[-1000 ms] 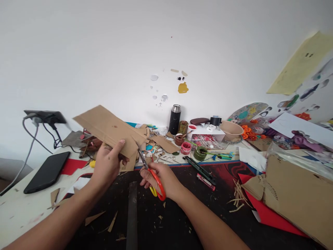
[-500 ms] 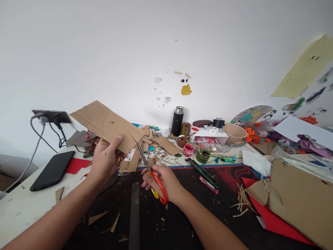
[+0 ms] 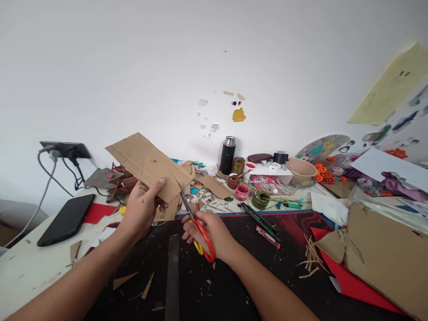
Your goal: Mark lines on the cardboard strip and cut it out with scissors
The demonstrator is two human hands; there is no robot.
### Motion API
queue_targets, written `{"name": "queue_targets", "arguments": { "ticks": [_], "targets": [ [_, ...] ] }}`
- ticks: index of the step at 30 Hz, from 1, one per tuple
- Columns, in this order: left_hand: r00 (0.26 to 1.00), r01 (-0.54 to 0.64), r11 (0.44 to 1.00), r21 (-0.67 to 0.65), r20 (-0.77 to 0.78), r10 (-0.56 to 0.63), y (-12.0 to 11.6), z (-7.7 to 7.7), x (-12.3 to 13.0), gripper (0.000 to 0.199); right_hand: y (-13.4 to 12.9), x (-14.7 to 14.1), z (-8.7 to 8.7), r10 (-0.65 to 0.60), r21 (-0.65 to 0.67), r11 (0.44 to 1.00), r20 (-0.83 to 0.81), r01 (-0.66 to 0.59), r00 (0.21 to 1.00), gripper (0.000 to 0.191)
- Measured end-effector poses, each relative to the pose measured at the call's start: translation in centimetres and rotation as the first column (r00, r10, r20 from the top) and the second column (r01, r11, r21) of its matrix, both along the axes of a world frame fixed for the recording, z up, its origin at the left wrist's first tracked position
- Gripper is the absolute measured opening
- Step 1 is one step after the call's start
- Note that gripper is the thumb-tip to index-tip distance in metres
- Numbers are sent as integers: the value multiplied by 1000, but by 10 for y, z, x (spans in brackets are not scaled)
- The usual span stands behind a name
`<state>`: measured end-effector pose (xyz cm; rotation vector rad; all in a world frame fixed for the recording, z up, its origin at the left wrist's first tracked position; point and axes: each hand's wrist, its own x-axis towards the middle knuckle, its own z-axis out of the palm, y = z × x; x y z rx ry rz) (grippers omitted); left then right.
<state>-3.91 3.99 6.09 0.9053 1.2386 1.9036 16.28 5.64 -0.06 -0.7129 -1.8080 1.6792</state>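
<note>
My left hand [image 3: 142, 203] grips a flat piece of brown cardboard [image 3: 150, 162] by its lower edge, thumb on the near face, and holds it raised and tilted above the desk. In my right hand [image 3: 210, 232] is a pair of scissors [image 3: 202, 236] with red and yellow handles. The blades point up and to the left, and their tips overlap the right part of the cardboard. Whether they bite into it is hard to tell. Below the hands, a dark metal ruler [image 3: 172, 276] lies on the black mat [image 3: 200, 294], among small cardboard slivers.
Cardboard scraps [image 3: 210, 187] pile up behind my hands. A black flask [image 3: 228, 156], a pink paint jar [image 3: 242, 192] and a green paint jar [image 3: 260, 200] stand further right, near a green cutter [image 3: 259, 220]. A phone [image 3: 67, 219] lies left; folded cardboard [image 3: 388, 258] lies right.
My left hand has shifted the cardboard to the right and slightly down, further along the scissor blades. My right hand and the scissors have stayed nearly in place.
</note>
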Motion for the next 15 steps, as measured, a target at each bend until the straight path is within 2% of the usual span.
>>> {"name": "queue_targets", "arguments": {
  "ticks": [8,15],
  "targets": [
    [995,2,1000,-9,-99,-3,-6,13,-1,51,3,-2,-17,5,-8,1000,-40,-5,999,58],
    [987,71,995,-73,-139,-80,-6,4,2,42,2,-3,-9,-19,-6,1000,-49,18,999,57]
  ]
}}
